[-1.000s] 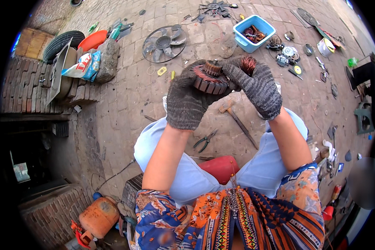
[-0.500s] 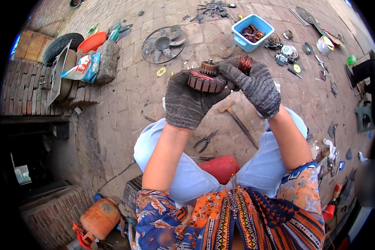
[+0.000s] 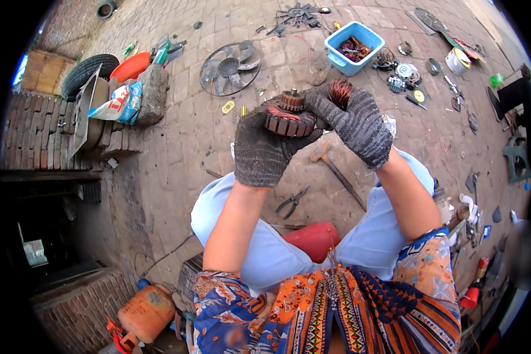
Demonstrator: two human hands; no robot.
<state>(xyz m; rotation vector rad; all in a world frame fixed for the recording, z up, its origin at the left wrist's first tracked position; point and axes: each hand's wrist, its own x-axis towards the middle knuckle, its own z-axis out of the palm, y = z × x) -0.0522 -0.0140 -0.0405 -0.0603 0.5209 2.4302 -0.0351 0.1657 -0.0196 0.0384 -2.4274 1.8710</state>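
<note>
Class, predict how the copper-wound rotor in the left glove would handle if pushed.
The rotor is probably heavy for its size, since its slotted core looks metallic. The core's round outline suggests it could roll if stood on edge. Its exposed copper wires might snag or bend.

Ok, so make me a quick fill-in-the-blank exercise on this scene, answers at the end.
1. The ____ hand holds a bunch of copper wire.
2. The left hand, under the rotor, wears a grey ____.
3. The pliers lie to the ____ of the hammer.
4. The colour of the tub is ____.

Missing words: right; glove; left; blue.
</note>
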